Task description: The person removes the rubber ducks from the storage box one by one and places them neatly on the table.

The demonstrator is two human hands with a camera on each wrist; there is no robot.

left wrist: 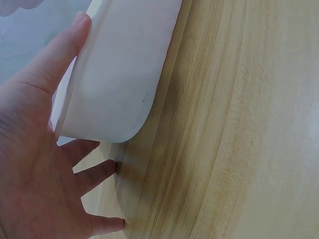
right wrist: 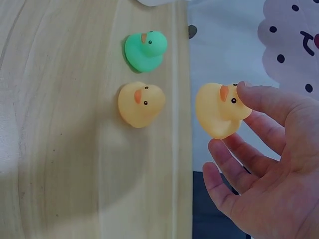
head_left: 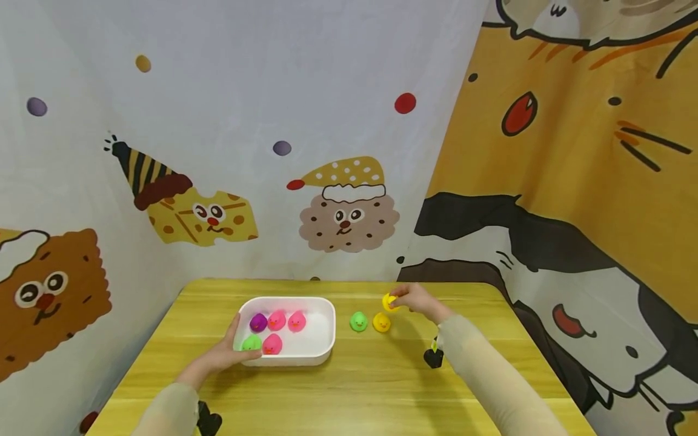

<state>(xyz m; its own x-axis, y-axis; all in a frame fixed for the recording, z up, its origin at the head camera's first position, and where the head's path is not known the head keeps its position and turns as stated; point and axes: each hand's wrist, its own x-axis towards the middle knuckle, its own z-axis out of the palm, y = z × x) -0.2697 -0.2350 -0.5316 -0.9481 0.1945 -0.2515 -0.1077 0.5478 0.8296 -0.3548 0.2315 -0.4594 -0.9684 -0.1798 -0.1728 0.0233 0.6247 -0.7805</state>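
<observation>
- Pinching the held yellow duck (right wrist: 219, 110) by thumb and fingertips of the right hand (head_left: 420, 301), above the far part of the table (head_left: 371, 393), right of the white tray (head_left: 305, 361).
- Risking a drop: pressing a thumb on the rounded head, possibly squeezing it out of the fingertips.
- Hovering near the far edge, so risking a loss behind the table through any slip.
- Leaving the second yellow duck (head_left: 382, 323) and the green duck (head_left: 358, 321) just to the near left, so risking a knock through any low leftward sweep.
- Spreading the left hand (head_left: 220, 356) around the tray's near left corner, thumb along the near rim; apparently steadying only one end, so risking a swivel under an uneven push.
- Containing, mostly in the tray's left half, a purple duck (head_left: 259, 322), another green duck (head_left: 251, 343) and three pink ducks (head_left: 277, 320); risking jumbling or tipping through a tilt.
</observation>
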